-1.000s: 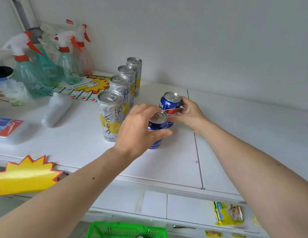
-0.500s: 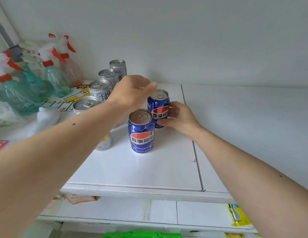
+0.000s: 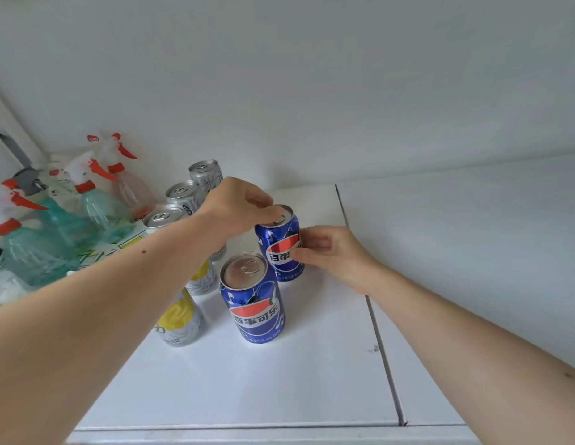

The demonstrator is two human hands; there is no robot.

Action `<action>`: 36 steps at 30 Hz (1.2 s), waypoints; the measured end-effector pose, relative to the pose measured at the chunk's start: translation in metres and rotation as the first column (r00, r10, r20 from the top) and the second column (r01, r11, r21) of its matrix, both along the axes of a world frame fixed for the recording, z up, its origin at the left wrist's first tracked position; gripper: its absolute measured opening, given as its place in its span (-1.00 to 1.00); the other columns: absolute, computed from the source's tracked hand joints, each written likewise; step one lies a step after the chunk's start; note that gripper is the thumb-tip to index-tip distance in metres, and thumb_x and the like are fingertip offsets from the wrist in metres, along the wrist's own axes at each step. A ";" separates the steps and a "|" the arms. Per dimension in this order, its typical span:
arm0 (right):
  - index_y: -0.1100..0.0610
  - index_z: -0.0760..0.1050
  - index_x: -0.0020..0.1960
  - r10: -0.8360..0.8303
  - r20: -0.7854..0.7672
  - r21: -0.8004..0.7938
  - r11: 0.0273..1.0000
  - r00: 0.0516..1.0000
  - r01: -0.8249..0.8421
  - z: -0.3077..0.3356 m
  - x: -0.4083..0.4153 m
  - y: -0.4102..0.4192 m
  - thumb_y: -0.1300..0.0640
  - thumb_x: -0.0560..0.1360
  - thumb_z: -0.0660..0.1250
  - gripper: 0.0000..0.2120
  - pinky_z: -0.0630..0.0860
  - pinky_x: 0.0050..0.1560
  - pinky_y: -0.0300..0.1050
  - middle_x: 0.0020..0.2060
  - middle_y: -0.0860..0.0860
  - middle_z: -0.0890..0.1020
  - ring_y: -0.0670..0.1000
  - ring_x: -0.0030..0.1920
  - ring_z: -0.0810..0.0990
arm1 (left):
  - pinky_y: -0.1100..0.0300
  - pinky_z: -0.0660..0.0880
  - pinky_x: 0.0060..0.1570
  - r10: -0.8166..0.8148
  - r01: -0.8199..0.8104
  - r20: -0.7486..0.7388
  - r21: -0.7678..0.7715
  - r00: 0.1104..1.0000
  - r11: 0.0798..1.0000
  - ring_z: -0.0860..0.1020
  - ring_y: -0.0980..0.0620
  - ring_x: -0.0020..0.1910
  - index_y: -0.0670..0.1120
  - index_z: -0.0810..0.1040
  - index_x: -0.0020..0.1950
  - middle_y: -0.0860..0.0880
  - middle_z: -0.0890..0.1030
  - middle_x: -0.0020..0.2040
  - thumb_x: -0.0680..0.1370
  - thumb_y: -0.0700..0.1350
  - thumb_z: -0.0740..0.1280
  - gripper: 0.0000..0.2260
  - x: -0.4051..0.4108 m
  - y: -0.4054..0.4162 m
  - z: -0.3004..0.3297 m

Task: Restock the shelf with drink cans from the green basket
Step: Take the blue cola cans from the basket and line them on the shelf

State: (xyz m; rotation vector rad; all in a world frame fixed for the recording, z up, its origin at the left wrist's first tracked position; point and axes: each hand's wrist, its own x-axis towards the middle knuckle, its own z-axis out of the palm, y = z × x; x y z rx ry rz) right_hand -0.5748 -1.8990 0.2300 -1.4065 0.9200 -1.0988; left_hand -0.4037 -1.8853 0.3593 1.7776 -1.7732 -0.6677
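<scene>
**Two hands on the rear cola can**

On the white shelf (image 3: 279, 390), the right hand (image 3: 331, 255) curls its fingers and thumb round the rear blue can (image 3: 281, 252) from 3 o'clock. The left hand (image 3: 238, 205) reaches over, fingertips pinching its top rim. A second blue can (image 3: 254, 303) stands free at 7 o'clock, close by. Risk: a twist or nudge could knock that neighbour or the silver cans (image 3: 180, 194) at 10 o'clock. The green basket is out of view.

1. The nearer blue aluminium drink can (image 3: 254, 300) carries "百事可乐" in white on its red-and-blue band (fully legible).
2. The farther blue aluminium drink can (image 3: 279, 248) shows only "百事".
3. Lettering on the silver-and-yellow cans (image 3: 180, 319) is unreadable.
</scene>
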 end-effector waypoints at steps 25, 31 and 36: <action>0.16 0.51 0.30 -0.202 -0.222 -0.013 0.979 0.954 0.205 0.021 0.019 0.022 0.04 0.49 0.45 -0.57 0.50 0.17 -0.15 0.23 0.07 0.61 -0.03 0.14 0.60 | 0.17 0.54 -0.02 0.115 -0.098 0.083 -0.186 0.990 0.978 0.58 0.04 0.03 -0.04 0.60 0.21 0.02 0.63 0.12 0.48 0.02 0.39 -0.68 -0.002 0.007 0.012; 0.00 0.62 -0.08 -0.482 -0.208 -0.108 0.876 0.851 0.470 0.023 0.021 0.072 0.03 0.51 0.38 -0.93 0.58 0.12 0.14 -0.15 -0.09 0.68 -0.01 -0.02 0.66 | 0.26 0.50 0.07 -0.012 0.007 -0.015 -0.306 1.000 0.952 0.60 0.08 0.07 -0.05 0.62 0.17 0.04 0.66 0.09 0.50 0.01 0.35 -0.72 -0.007 0.053 0.006; -0.01 0.57 -0.14 -0.638 -0.209 -0.178 0.770 0.741 0.613 0.022 0.053 0.153 0.07 0.53 0.33 -0.91 0.57 0.05 -0.05 -0.24 -0.13 0.63 -0.08 -0.16 0.60 | 0.26 0.52 0.09 -0.103 0.069 -0.064 -0.401 0.993 0.913 0.60 0.14 0.08 -0.04 0.62 0.14 0.07 0.66 0.08 0.49 0.03 0.31 -0.72 0.011 0.123 -0.017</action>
